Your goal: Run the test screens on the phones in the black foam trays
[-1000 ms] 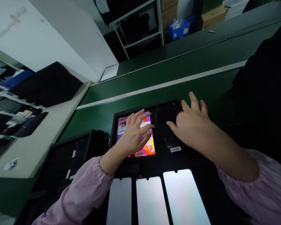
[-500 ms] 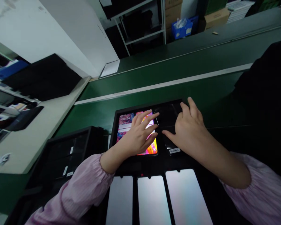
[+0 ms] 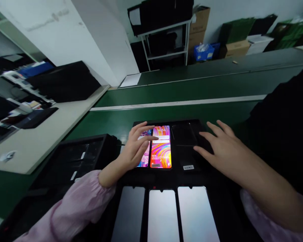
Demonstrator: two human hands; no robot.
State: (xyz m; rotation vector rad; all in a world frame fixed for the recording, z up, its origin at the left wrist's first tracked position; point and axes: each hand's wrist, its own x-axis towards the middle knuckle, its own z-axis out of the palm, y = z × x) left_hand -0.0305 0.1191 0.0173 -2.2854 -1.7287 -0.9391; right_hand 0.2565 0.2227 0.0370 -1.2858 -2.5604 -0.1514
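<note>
A black tray [image 3: 204, 125] holds three smartphones side by side. Over the left smartphone [image 3: 143, 161], lit and partly covered, spreads my left hand [image 3: 134, 148]; one fingertip reaches across to the middle smartphone [image 3: 161, 153], whose bright screen reads 14:34. Whether that fingertip touches the glass I cannot tell. The right smartphone [image 3: 184, 136] has a dark screen and a small white label near its lower end. My right hand [image 3: 223, 144] hovers at its right side, fingers apart and holding nothing. Nearer to me lie three smartphones with pale screens, the middle one [image 3: 163, 215] among them.
Another black tray [image 3: 101, 151] with dark, labelled items stands at the left. Behind runs a green bench [image 3: 181, 87] with a pale strip. A cream table [image 3: 53, 124] is at the left; a metal rack [image 3: 166, 53], cartons and a blue bin [image 3: 203, 52] stand at the back.
My left hand has shifted left, uncovering the middle smartphone's screen. My right hand has moved right, away from the dark smartphone. The head view has tilted up a little.
</note>
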